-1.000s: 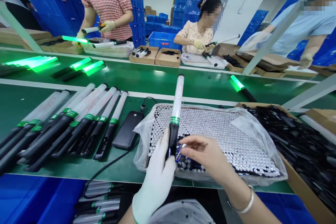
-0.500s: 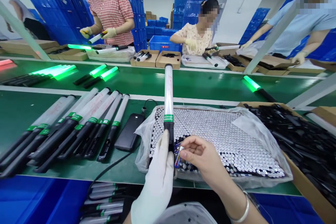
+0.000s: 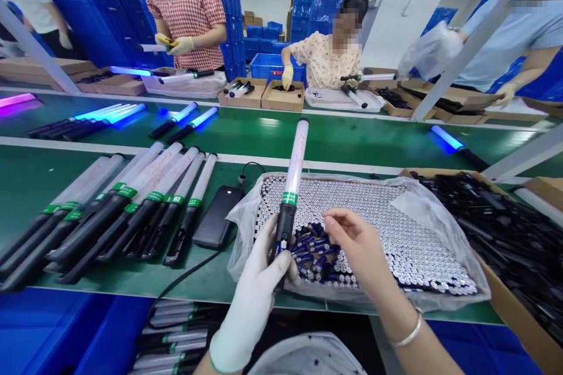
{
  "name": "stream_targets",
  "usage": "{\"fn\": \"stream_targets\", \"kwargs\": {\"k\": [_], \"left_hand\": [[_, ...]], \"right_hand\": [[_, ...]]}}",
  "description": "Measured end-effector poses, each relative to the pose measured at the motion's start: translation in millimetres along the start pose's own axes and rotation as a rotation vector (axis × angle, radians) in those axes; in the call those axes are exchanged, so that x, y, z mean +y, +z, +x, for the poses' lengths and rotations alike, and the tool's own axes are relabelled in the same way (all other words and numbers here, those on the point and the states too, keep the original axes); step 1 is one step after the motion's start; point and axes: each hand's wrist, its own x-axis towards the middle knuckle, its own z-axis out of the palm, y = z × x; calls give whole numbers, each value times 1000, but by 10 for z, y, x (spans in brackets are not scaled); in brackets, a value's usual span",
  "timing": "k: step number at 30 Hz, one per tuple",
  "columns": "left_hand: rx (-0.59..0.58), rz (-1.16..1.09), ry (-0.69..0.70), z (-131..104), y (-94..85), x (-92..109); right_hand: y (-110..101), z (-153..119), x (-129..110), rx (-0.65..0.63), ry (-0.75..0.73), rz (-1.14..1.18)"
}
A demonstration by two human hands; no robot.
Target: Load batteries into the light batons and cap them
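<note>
The left hand (image 3: pixel 259 287), gloved, has its fingers (image 3: pixel 281 262) closed around the black handle of one light baton (image 3: pixel 291 184), held nearly upright over the battery tray (image 3: pixel 440 281). The right hand (image 3: pixel 356 246), bare, hovers with fingers (image 3: pixel 334 224) loosely open and empty above the loose blue batteries (image 3: pixel 319 252).

Handling, by judgement: the baton is light and rigid; its translucent tube looks scratch-prone, so grip the handle below the green band. The batteries are small, smooth and apt to roll; pinch one at mid-body.

Count: one baton in hand; roughly nine unlit batons (image 3: pixel 132 205) on the counter (image 3: pixel 26 181); batteries too many to count.
</note>
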Motion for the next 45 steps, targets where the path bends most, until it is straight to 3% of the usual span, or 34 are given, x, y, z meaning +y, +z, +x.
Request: {"fn": "stream_targets", "kwargs": {"k": [3,6,8,11,19,24,27,32,40,45], "left_hand": [[-23,-75,-27,24,-1,52],[13,-9,-105,20,21,77],[50,31,-120,9,33,78],[56,42,-108,-6,31,73],[46,-34,-54,-18,6,72],[17,-47,-85,-46,-12,66],[-1,-48,-80,-65,-8,79],[-17,-25,-135,-94,35,104],[7,-59,-31,-91,103,122],[12,-138,-73,-119,108,127]], "right_hand": [[-115,103,101,-132,-126,-416],[-32,110,187,-243,-276,-838],[58,91,214,-234,-319,-1038],[151,76,217,-201,-334,-1140],[166,100,169,-107,-305,-1100],[-6,-43,-13,-30,-257,-621],[-68,-145,-94,-61,-277,-461],[-50,-248,-56,-130,-305,-360],[-38,-333,-29,-158,-291,-270],[-79,-387,-54,-68,-283,-197]]}}
